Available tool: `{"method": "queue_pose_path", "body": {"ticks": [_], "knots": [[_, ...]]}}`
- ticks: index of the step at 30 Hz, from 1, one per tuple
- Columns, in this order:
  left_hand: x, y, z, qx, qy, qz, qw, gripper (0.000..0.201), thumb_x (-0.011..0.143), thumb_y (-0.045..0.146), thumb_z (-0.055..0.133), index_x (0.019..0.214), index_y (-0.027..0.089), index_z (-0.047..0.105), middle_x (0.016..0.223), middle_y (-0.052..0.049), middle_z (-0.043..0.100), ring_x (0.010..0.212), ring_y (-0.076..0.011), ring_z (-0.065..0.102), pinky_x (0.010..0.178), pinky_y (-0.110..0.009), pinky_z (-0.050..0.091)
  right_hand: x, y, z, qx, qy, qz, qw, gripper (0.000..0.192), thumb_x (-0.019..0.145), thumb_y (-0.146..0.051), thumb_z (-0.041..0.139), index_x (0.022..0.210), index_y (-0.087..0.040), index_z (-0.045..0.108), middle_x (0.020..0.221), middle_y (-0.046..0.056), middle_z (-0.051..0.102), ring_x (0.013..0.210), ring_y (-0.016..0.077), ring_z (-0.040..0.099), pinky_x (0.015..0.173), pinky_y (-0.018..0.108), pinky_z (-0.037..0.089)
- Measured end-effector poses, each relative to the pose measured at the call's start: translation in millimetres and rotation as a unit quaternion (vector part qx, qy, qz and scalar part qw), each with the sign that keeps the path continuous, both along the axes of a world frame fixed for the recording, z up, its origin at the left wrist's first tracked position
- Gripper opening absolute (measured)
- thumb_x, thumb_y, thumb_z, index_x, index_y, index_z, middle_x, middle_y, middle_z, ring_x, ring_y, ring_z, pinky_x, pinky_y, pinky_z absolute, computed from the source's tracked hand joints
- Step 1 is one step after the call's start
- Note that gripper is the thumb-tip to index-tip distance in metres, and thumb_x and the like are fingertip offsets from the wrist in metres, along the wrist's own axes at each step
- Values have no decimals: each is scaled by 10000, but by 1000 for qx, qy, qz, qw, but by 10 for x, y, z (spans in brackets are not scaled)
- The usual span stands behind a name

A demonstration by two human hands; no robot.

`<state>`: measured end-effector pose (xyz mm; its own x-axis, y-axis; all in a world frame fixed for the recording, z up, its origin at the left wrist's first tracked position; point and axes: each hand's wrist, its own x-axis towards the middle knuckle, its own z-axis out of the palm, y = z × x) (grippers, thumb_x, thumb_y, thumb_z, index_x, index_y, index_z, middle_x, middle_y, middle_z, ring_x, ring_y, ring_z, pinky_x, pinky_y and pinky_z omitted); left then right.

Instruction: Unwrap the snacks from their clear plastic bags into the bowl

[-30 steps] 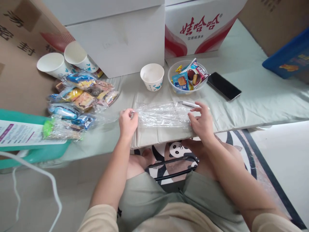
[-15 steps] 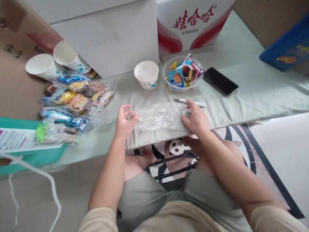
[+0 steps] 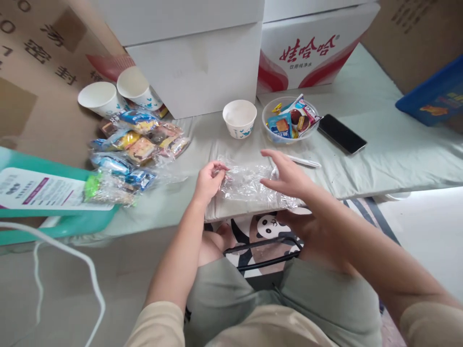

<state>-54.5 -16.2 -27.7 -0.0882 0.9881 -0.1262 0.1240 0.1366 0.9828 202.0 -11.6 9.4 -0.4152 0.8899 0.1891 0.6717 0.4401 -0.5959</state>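
A crumpled clear plastic bag (image 3: 246, 185) lies flattened near the front edge of the cloth-covered surface. At its left end, my left hand (image 3: 211, 180) has its fingers curled together on the plastic. Over the bag's right part is my right hand (image 3: 285, 176), thumb and fingers spread apart, holding nothing. Just behind that hand lies a white pen (image 3: 306, 161), partly hidden by it. Beyond the bag stand a white paper cup (image 3: 239, 120) and a clear plastic bowl (image 3: 269, 135) with several wrapped snacks inside.
Several wrapped snacks (image 3: 141, 149) lie heaped on the left beside two tipped paper cups (image 3: 101, 99). A black phone (image 3: 342, 133) rests right of the bowl. White cartons (image 3: 195, 72) stand behind; a green container (image 3: 104, 224) and white cable (image 3: 90, 270) are at left.
My right hand has lifted off the bag's right end and opened wider. My left fingers have closed more on the left end. The view has shifted to the left.
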Motion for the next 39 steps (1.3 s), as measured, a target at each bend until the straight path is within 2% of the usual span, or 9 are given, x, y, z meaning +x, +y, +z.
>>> {"method": "queue_pose_path", "body": {"ticks": [3,7,9,11,15,20,25,33,39], "knots": [[22,-37,57,5,-28,-54,998,199,722,307,709,861,194,621,924,-58,736,590,-121,662,330,-167,292,-290,290,73,-111,-53,96,988,771,698,-275,804,1420,-226,536,1435,133,605,1357,347,547,1170,554,394],[-50,-96,137,31,-78,-76,994,326,739,387,727,983,207,609,933,-60,749,585,-131,680,349,-180,325,-443,406,145,-138,-122,135,974,194,771,-261,732,962,-233,716,1131,53,755,1255,336,622,1217,655,222],[-120,-75,133,44,-89,-54,994,473,764,443,725,1166,241,577,994,-58,758,632,-147,713,389,-192,401,-382,347,182,-118,-88,122,981,74,817,-296,681,822,-222,682,922,33,760,1056,287,697,1159,604,346],[-170,-8,102,35,-95,-8,995,564,812,523,680,1293,274,523,1070,-65,758,692,-164,739,442,-214,476,-272,262,198,-143,-13,63,988,138,835,-330,653,767,-210,639,772,29,729,811,229,708,927,466,538],[-54,128,72,-44,-173,61,982,562,897,675,517,1193,204,599,1139,-140,762,869,-227,769,598,-295,601,-94,118,92,-253,184,-136,940,153,810,-314,669,766,-194,586,704,50,717,590,177,681,540,286,504],[441,99,120,-175,-252,-151,940,475,851,582,667,1053,154,692,1082,-178,779,969,-270,767,819,-381,632,-58,-10,-190,-313,333,-222,861,180,811,-346,697,793,-216,574,671,42,709,534,158,659,455,249,471],[652,174,106,-186,-106,-124,969,139,863,189,620,979,168,693,858,-58,780,719,-171,756,642,-268,587,28,-42,-331,-301,339,-200,869,105,806,-303,646,851,-210,627,813,43,752,449,101,556,405,241,425],[404,226,19,-117,-137,-177,968,502,802,342,737,1273,214,618,764,-19,770,692,-186,757,624,-259,567,81,30,-381,-249,398,-206,859,269,737,-233,540,929,-216,729,1148,44,743,532,98,611,471,261,456],[376,213,-89,-44,-144,-131,980,218,715,370,829,769,172,756,856,-66,790,809,-191,750,794,-324,587,92,66,-468,-180,434,-220,855,127,684,-221,541,581,-189,609,1116,72,734,828,184,681,527,249,429]]}}
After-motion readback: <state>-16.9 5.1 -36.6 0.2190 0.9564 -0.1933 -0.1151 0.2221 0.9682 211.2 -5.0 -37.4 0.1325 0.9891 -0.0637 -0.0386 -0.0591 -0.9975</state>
